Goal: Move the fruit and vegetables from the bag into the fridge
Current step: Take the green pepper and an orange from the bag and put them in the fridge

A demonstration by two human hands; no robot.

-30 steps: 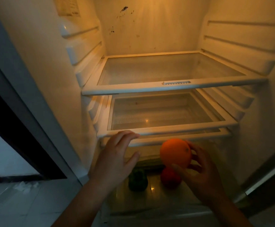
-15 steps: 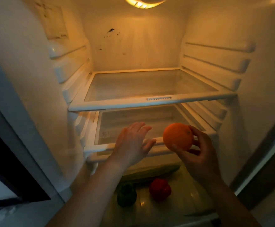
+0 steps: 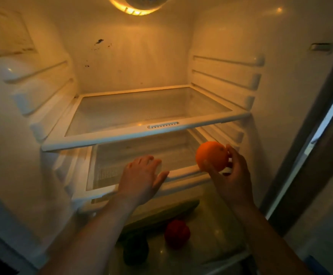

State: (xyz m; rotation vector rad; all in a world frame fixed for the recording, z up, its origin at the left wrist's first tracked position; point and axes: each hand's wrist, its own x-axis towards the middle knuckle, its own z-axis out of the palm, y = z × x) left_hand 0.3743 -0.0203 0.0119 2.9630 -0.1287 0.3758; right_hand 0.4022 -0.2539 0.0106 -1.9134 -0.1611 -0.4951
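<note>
I look into an open fridge lit from its ceiling lamp. My right hand (image 3: 234, 175) holds an orange (image 3: 212, 156) in its fingertips at the front right of the middle glass shelf (image 3: 110, 188). My left hand (image 3: 142, 176) lies flat with straight fingers over that shelf's front edge. On the bottom surface below lie a red pepper (image 3: 177, 233), a green pepper (image 3: 135, 252) and a long green vegetable (image 3: 161, 214). The bag is not in view.
The upper glass shelf (image 3: 145, 133) carries nothing. Ribbed rails line the left wall (image 3: 33, 92) and right wall (image 3: 227, 76). The lamp (image 3: 136, 5) glows at the top. The fridge's right edge (image 3: 310, 145) runs diagonally, with tiled floor at the bottom left.
My right hand has raised the orange from below the middle shelf to its front right corner. My left hand has moved up onto that shelf's edge. My view has tilted upward.
</note>
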